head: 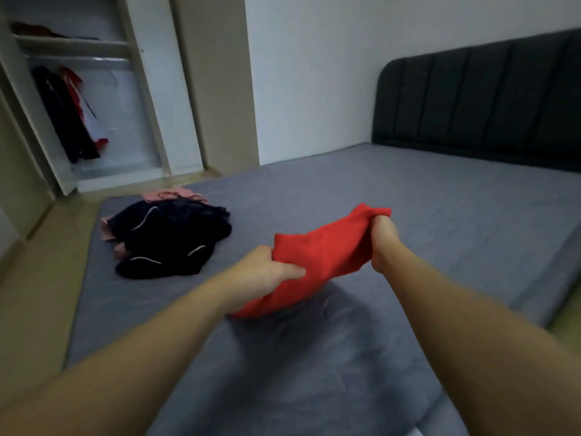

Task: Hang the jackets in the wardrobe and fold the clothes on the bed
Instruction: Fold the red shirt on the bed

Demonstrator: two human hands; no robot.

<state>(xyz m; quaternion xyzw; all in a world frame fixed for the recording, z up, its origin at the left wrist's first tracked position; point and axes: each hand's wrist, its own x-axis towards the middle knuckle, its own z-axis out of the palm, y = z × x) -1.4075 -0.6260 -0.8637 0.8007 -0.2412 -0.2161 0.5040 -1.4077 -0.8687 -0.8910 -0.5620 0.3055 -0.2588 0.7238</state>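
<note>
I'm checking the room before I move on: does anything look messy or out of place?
Yes: a dark garment lies crumpled over pink clothes in an unfolded heap near the bed corner. The red cloth is bunched between both hands.

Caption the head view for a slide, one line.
Both hands, left hand and right hand, grip a red garment above the grey bed.

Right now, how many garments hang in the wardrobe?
2: a dark jacket at the rail's left end, and a red-and-white jacket right beside it. More may hide past the frame's edge.
</note>
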